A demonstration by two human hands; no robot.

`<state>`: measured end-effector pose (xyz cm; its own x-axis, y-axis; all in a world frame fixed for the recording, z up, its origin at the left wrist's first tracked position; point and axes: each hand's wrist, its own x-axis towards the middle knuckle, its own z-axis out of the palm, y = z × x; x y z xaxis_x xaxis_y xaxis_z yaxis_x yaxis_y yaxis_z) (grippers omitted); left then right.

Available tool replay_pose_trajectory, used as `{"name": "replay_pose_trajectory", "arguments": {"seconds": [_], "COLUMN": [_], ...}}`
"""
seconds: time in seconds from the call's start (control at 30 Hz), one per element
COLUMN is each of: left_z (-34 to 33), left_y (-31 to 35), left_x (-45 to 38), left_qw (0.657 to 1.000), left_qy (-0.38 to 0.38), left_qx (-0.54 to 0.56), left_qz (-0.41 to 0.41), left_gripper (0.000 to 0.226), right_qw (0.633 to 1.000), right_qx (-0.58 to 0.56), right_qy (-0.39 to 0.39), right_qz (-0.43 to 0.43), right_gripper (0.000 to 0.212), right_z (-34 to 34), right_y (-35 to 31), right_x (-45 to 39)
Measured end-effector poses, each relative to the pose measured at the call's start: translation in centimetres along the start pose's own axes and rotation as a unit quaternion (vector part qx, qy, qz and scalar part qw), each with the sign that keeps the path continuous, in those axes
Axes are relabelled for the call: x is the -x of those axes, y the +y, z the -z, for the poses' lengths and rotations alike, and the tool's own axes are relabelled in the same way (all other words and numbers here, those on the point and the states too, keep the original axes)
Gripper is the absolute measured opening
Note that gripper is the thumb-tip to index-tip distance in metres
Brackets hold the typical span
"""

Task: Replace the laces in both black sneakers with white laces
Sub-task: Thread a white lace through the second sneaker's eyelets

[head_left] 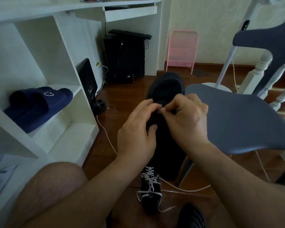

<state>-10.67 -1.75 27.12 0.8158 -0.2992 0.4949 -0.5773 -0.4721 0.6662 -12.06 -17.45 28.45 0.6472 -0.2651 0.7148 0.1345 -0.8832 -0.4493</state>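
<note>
I hold a black sneaker (167, 145) up in front of me, heel away from me. My left hand (138, 129) grips its left side, thumb on the upper. My right hand (186, 117) pinches something small at the top eyelets near the tongue; what it is stays hidden between the fingertips. Both sets of fingertips meet there. Below, on the floor between my knees, lies the second black sneaker (150, 195) threaded with a white lace (149, 181), whose loose ends trail over its side.
A grey chair seat (240, 119) juts in on the right, close to my right hand. White shelves (59, 102) with navy slides (38, 106) stand left. A white cable (105, 130) crosses the wooden floor. A black slipper (191, 216) lies at the bottom.
</note>
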Motion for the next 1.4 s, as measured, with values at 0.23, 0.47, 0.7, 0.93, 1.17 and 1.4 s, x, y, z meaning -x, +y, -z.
{"name": "replay_pose_trajectory", "arguments": {"seconds": [0.23,0.47,0.7,0.93,1.17,1.4], "left_z": [-0.7,-1.0,-0.7,0.8,1.3,1.9], "left_y": [0.0,1.0,2.2,2.5,3.5,3.7], "left_x": [0.6,0.1,0.3,0.9,-0.7,-1.2], "left_qw": [0.993,0.995,0.994,0.996,0.990,0.986], "left_qy": [-0.007,-0.012,-0.036,-0.057,-0.087,-0.097], "left_qx": [0.086,0.048,0.043,-0.025,-0.010,0.002], "left_qz": [0.075,0.086,0.092,0.063,0.106,0.137], "left_gripper": [0.061,0.065,0.064,0.054,0.054,0.054], "right_qw": [0.996,0.998,0.994,0.983,0.981,0.986], "right_qx": [0.054,0.017,0.017,0.034,0.036,0.012], "right_qy": [0.032,-0.037,-0.074,-0.113,-0.135,-0.140], "right_qz": [0.063,-0.046,-0.083,-0.138,-0.135,-0.095], "right_gripper": [0.028,0.040,0.034,0.031,0.030,0.014], "right_z": [-0.4,-0.4,1.3,2.4,2.6,2.8], "right_y": [-0.5,-0.3,-0.8,-1.3,-1.6,-2.0], "right_x": [-0.2,-0.7,-0.5,0.6,-0.5,-0.5]}}
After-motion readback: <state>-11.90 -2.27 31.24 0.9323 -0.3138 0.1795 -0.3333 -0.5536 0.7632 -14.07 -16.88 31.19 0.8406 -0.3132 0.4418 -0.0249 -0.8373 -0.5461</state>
